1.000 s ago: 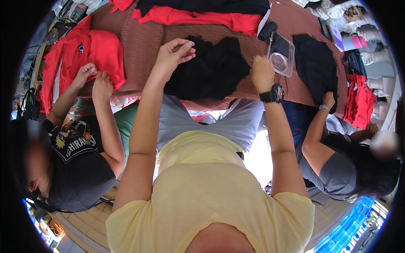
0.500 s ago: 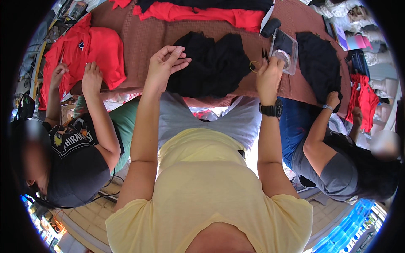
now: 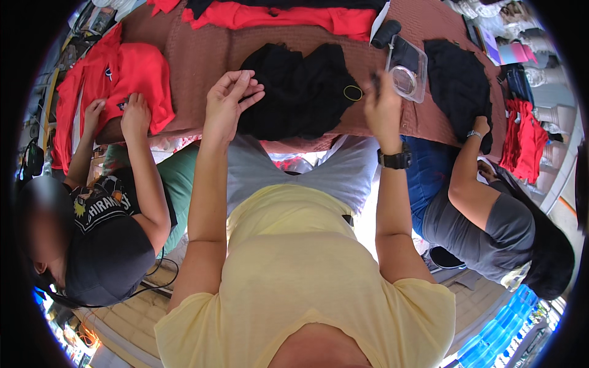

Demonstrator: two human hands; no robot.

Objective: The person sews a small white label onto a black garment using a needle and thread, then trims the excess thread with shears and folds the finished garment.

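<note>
A crumpled black cloth (image 3: pixel 294 95) lies on the table in front of me. My left hand (image 3: pixel 228 104) is raised just beside its left side, with thumb and forefinger pinched and the other fingers loosely bent. Whatever it pinches is too small to make out. At the cloth's right side my right hand (image 3: pixel 383 113) is closed, smeared by motion, around small dark thread snips (image 3: pixel 375 81) whose tips point away from me. A thin yellow ring (image 3: pixel 353 92) shows against the cloth's right edge; I cannot tell if it rests there or belongs to the snips.
An open clear plastic case (image 3: pixel 422 70) with a round disc and a dark cylinder (image 3: pixel 385 34) lie at the right. Two people flank me, with a red garment (image 3: pixel 144 73) at left and black cloth (image 3: pixel 457 86) at right. Red and black garments (image 3: pixel 276 17) lie across the table.
My right hand has shifted slightly left and nearer to me, and the yellow ring moved left over the black cloth. My left hand keeps its pinch. The left co-worker's hands moved on the red garment.
</note>
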